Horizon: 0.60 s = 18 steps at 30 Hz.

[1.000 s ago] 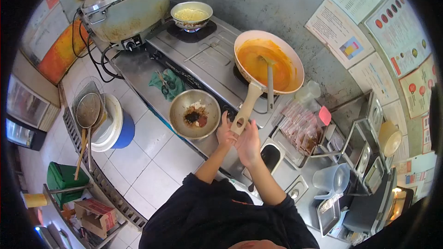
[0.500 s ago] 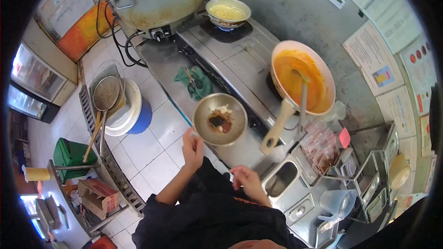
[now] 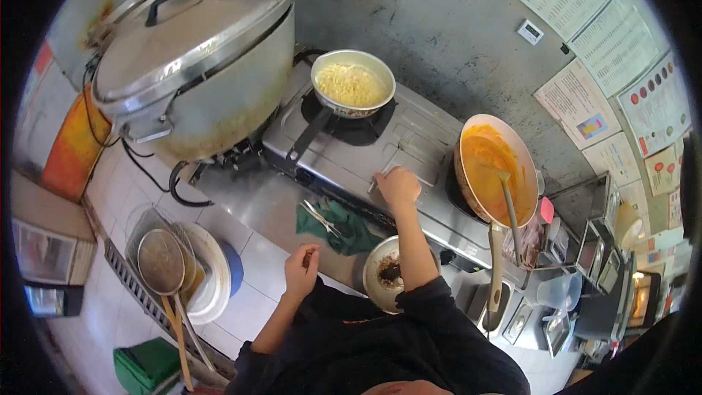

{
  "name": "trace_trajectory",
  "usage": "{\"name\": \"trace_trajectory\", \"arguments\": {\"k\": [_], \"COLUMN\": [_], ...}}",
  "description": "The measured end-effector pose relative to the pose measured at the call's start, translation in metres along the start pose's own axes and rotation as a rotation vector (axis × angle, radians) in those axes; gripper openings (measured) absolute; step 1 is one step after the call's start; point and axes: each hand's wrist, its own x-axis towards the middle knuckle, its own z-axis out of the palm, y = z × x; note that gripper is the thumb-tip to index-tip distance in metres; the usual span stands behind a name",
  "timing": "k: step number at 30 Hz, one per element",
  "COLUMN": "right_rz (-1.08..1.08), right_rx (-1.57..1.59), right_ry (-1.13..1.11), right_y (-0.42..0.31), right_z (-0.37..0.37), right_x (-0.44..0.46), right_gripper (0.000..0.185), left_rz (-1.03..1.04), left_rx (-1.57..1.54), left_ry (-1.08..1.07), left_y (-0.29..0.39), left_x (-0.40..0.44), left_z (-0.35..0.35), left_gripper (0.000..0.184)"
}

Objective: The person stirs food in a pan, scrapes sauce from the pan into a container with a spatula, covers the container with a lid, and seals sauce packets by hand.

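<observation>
My right hand [image 3: 398, 187] is closed above the middle of the stove [image 3: 417, 132], by a thin utensil lying on its top; what its fingers hold, if anything, is too small to make out. Curled and held low, my left hand [image 3: 301, 271] is left of the metal bowl [image 3: 371, 278] of dark and pale seasonings, which my right forearm partly covers. A green cloth [image 3: 351, 228] with scissors [image 3: 319, 217] on it lies above the bowl. The small pan [image 3: 352, 82] of noodles rests on the left burner, and the pan of orange sauce [image 3: 497, 175] on the right one holds a ladle [image 3: 510, 212].
A large lidded cooker [image 3: 212, 95] stands left of the stove. On the floor is a blue and white bucket [image 3: 212, 278] with strainers [image 3: 162, 262] over it. Metal trays [image 3: 519, 322], a clear jug [image 3: 559, 291] and a rack [image 3: 596, 241] are at the right.
My right hand has left the sauce pan's handle area and reached forward over the stove. My left hand stays low beside the bowl. The view has shifted, and the noodle pan's black handle now shows.
</observation>
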Motion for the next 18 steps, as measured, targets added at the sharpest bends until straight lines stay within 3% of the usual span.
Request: {"name": "trace_trajectory", "arguments": {"k": [1, 8, 10, 12, 14, 15, 18], "right_rz": [0.048, 0.137, 0.151, 0.186, 0.062, 0.098, 0.084], "right_rx": [-0.119, -0.07, 0.117, 0.354, 0.276, 0.263, 0.371], "right_ry": [-0.049, -0.23, -0.245, -0.086, 0.046, 0.137, 0.14], "right_y": [-0.004, 0.013, 0.028, 0.037, 0.023, 0.011, -0.024], "right_z": [0.0, 0.002, 0.013, 0.005, -0.04, -0.059, -0.112], "right_x": [0.009, 0.021, 0.018, 0.003, -0.014, -0.017, -0.001], "right_gripper": [0.038, 0.039, 0.035, 0.027, 0.02, 0.017, 0.016], "left_rz": [0.004, 0.039, -0.043, -0.109, -0.177, -0.151, -0.111], "left_rx": [-0.008, 0.039, -0.396, -0.486, -0.576, -0.616, -0.61], "left_ry": [-0.021, 0.003, 0.067, 0.011, -0.045, -0.1, -0.18], "left_y": [-0.006, -0.013, -0.006, 0.004, 0.012, 0.016, 0.028], "left_x": [0.013, 0.103, 0.128, 0.149, 0.163, 0.168, 0.181], "left_z": [-0.009, -0.03, -0.03, -0.036, -0.042, -0.042, -0.042], "left_gripper": [0.013, 0.017, 0.029, 0.034, 0.039, 0.043, 0.048]}}
